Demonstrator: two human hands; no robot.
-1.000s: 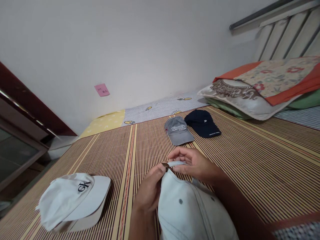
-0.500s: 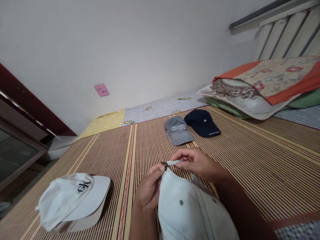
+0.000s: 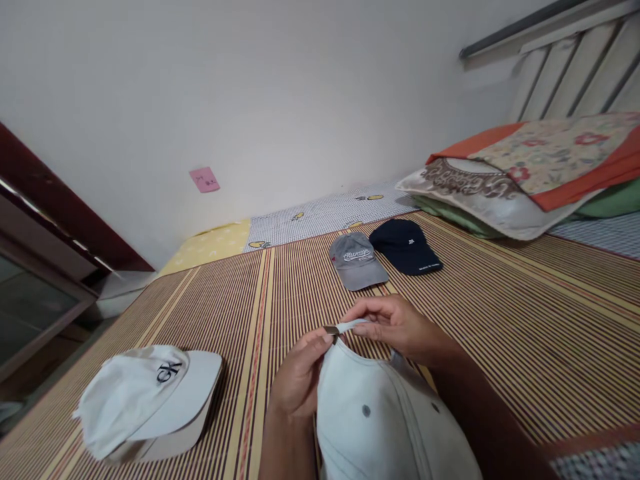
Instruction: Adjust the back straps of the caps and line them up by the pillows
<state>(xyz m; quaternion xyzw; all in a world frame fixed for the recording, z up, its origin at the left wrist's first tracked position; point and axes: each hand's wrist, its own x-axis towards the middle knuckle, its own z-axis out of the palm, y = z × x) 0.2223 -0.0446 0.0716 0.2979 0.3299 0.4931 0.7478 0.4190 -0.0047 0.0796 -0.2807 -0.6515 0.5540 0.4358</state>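
A pale, nearly white baseball cap [image 3: 370, 400] is held low in front of me, its back opening turned away from me. My left hand [image 3: 299, 373] pinches the metal buckle [image 3: 331, 330] at the end of its back strap. Between thumb and fingers, my right hand [image 3: 393, 327] grips the pale strap [image 3: 353, 325] just right of the buckle. The strap runs through or up to the buckle; which one I cannot tell. The cap's brim is out of view.
On the striped mat [image 3: 240, 300] lie a white cap with black letters [image 3: 135, 400] at left, a grey cap [image 3: 356, 260] and a navy cap [image 3: 406, 247] farther off. Stacked pillows [image 3: 530, 173] sit at the right, by the wall [image 3: 300, 100] and headboard [image 3: 575, 67].
The cap's back opening shows slightly wider, and the strap is bowed up a little more between my hands. Both hands keep their grip in nearly the same place.
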